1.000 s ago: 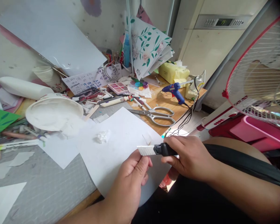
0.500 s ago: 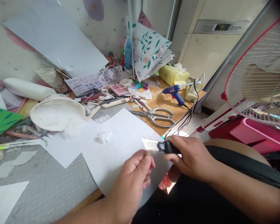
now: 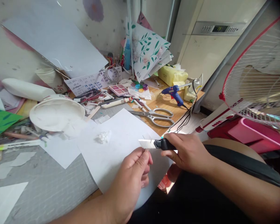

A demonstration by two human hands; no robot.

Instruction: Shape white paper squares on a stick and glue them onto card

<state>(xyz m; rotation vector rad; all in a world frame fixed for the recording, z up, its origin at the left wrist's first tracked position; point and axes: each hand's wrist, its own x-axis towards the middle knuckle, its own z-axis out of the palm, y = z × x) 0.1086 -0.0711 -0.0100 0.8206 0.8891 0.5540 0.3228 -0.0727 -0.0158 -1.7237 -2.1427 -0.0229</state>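
Note:
My right hand [image 3: 189, 152] is wrapped round the black handle of a box cutter [image 3: 163, 144]. Its blade points left, lying just above the fingertips of my left hand [image 3: 134, 174]. Thumb and forefinger of that left hand pinch a small tan stick [image 3: 145, 150]; only its tip shows, close to the blade, and whether the two touch I cannot tell. Beneath both hands is a large white sheet of paper [image 3: 119, 130]. On the sheet lies a small heap of white shavings or crumpled scraps [image 3: 103, 137].
Large scissors [image 3: 154, 117] lie beyond the paper, with a blue glue gun [image 3: 174, 92] and its cable behind. At left, a white paper bowl [image 3: 57, 114] tips over clutter and markers on a grey cutting mat [image 3: 51, 183]. A fan [image 3: 259, 74] stands at right.
The box cutter and my right hand have moved a little left, bringing the blade over my left fingertips. Less of the tan stick shows. My left hand has shifted slightly left.

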